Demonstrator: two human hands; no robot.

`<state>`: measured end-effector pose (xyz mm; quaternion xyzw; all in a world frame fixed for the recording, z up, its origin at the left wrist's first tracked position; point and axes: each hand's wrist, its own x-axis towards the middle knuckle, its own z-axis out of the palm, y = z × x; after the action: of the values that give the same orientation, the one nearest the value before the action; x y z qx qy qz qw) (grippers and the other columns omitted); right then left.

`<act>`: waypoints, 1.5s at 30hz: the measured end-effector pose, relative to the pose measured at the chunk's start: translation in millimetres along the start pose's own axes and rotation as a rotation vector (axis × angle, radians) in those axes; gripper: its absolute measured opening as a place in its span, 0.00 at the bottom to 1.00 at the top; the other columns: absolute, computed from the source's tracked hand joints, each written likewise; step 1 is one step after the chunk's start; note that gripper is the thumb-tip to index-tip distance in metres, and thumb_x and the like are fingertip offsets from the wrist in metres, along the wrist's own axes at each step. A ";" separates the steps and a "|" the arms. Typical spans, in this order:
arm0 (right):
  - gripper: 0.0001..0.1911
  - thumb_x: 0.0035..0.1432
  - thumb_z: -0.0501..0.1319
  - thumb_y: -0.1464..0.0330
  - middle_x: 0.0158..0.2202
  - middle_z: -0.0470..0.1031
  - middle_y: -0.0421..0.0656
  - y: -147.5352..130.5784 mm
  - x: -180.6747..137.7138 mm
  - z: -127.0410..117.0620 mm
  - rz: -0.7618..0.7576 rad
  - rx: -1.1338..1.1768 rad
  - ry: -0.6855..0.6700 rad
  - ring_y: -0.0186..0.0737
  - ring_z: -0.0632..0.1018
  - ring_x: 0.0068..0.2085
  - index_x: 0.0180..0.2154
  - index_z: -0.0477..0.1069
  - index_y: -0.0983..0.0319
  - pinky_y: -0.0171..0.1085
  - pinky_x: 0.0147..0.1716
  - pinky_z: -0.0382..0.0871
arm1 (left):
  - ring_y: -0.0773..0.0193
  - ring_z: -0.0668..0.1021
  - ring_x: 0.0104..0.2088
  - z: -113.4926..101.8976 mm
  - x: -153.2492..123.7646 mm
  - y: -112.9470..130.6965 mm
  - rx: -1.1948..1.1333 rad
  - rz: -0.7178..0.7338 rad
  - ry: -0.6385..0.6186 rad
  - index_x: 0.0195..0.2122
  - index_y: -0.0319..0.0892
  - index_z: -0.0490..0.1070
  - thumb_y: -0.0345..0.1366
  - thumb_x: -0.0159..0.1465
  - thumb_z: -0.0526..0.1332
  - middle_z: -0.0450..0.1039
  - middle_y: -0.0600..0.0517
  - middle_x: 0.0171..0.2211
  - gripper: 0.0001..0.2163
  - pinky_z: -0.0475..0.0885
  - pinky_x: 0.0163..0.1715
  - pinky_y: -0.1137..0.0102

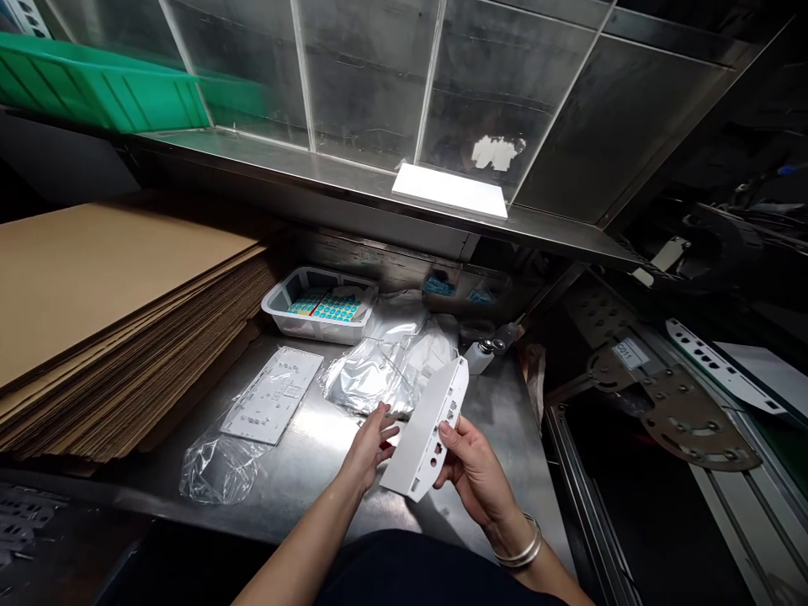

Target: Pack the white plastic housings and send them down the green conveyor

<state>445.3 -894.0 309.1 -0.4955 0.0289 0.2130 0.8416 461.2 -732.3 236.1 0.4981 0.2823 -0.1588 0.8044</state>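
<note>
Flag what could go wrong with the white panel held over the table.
The white panel is tilted, gripped mainly by the right hand, the left hand only at its edge: it might slip onto the steel table. The loose clear bags just beyond might snag its cutouts.

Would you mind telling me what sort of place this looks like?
Probably a factory packing station: a tall stack of flat cardboard sheets by a steel bench, clear plastic bags lying on it, and a white punched plate held in the right hand.
</note>
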 end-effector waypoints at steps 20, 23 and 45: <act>0.16 0.61 0.51 0.59 0.35 0.74 0.46 18.5 93.8 -21.0 -0.242 -1.132 0.088 0.40 0.76 0.34 0.35 0.70 0.63 0.36 0.32 0.69 | 0.45 0.53 0.62 -51.7 -64.8 -10.1 0.049 0.099 -0.218 0.62 0.59 0.36 0.54 0.46 0.63 0.61 0.50 0.58 0.46 0.48 0.59 0.51; 0.09 0.57 0.55 0.71 0.43 0.72 0.47 11.1 142.2 -48.4 -0.392 -1.553 0.278 0.44 0.70 0.47 0.40 0.71 0.60 0.38 0.44 0.62 | 0.42 0.52 0.62 -64.1 -72.7 1.5 0.071 0.093 -0.104 0.62 0.59 0.39 0.58 0.44 0.61 0.58 0.47 0.59 0.46 0.48 0.57 0.47; 0.12 0.59 0.54 0.70 0.41 0.74 0.47 -69.6 113.2 -69.3 -0.665 -1.527 0.293 0.43 0.72 0.43 0.42 0.73 0.61 0.39 0.44 0.65 | 0.50 0.50 0.64 -18.2 -55.8 24.6 0.055 0.224 -0.298 0.64 0.52 0.35 0.44 0.52 0.61 0.51 0.46 0.63 0.43 0.52 0.57 0.55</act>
<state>586.3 -944.4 301.8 -0.9334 -0.1615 -0.1511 0.2824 424.9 -706.3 281.5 0.5190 0.0985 -0.1479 0.8361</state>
